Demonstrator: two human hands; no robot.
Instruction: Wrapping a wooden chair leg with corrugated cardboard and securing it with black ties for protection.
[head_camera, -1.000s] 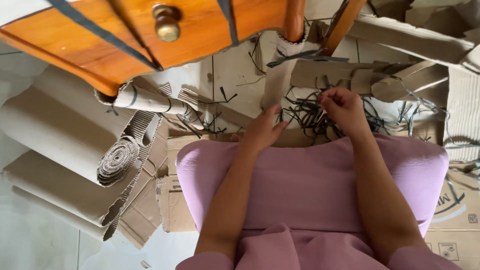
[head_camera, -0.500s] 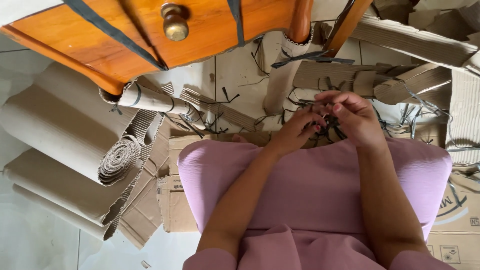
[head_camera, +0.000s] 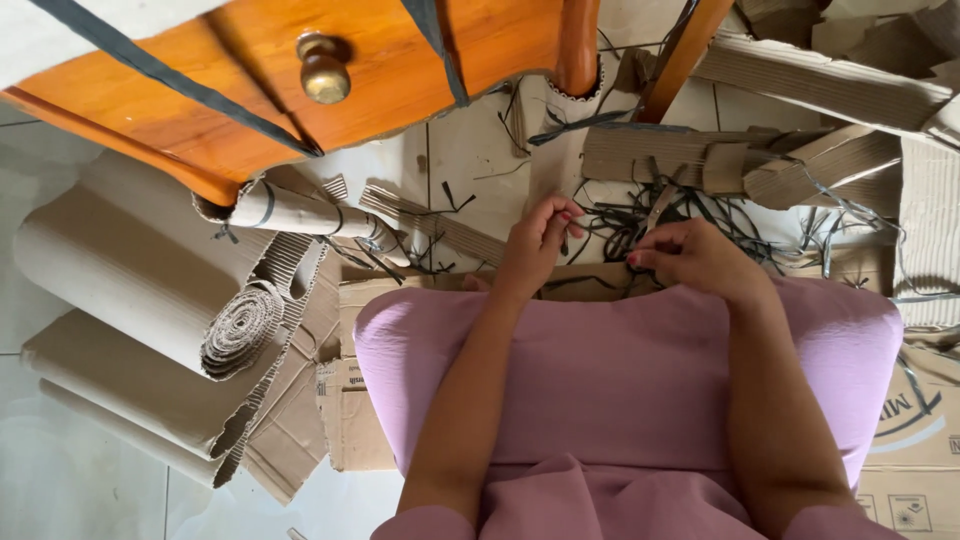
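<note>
Black plastic straps lie tangled on the floor just beyond my fingers; my right hand pinches one strand, my left hand hangs loosely curled beside it, holding nothing.

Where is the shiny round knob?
In the head view, the brass knob sits at upper left on the orange wooden drawer front, between two dark straps, above the cardboard rolls.
</note>
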